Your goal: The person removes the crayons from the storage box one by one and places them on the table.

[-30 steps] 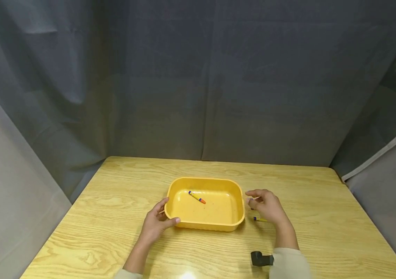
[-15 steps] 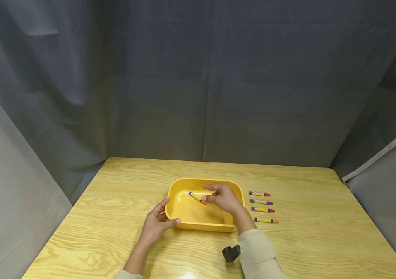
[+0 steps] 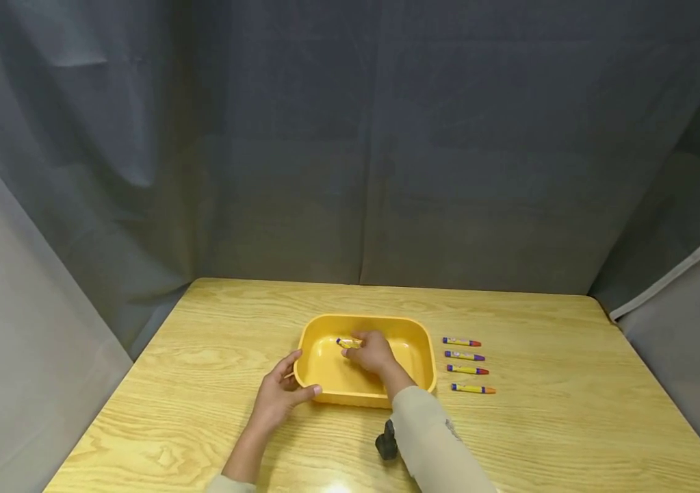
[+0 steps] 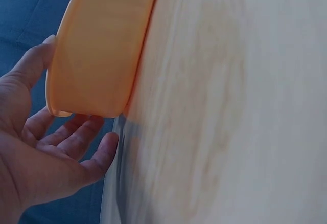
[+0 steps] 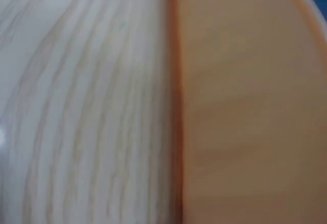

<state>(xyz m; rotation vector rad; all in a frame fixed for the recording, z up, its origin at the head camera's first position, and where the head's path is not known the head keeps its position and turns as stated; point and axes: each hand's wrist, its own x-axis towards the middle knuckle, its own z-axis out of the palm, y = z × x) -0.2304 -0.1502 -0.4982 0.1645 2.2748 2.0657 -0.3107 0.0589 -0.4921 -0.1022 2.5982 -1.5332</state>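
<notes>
A yellow plastic tub (image 3: pixel 350 398) stands on the wooden table. My left hand (image 3: pixel 277 398) holds its left end, thumb at the rim and fingers against the outer wall; the left wrist view shows this hand (image 4: pixel 48 157) around the orange-looking tub end (image 4: pixel 97 55). Inside the tub, my right hand (image 3: pixel 374 353) pinches a yellow-wrapped crayon (image 3: pixel 345 343) between thumb and fingers. The crayon's tip is hidden by the hand. In the right wrist view only the tub's outer wall (image 5: pixel 245 106) and the tabletop appear, blurred.
Right of the tub, several crayons lie in a column: red-tipped (image 3: pixel 462 342), purple-tipped (image 3: pixel 464 356), another red-tipped (image 3: pixel 468 370) and orange-tipped (image 3: pixel 473 389). A dark curtain (image 3: pixel 362 171) hangs behind the table (image 3: pixel 547 424).
My right hand has moved left from beside the loose crayons into the tub and now pinches the crayon there. My left hand has stayed on the tub.
</notes>
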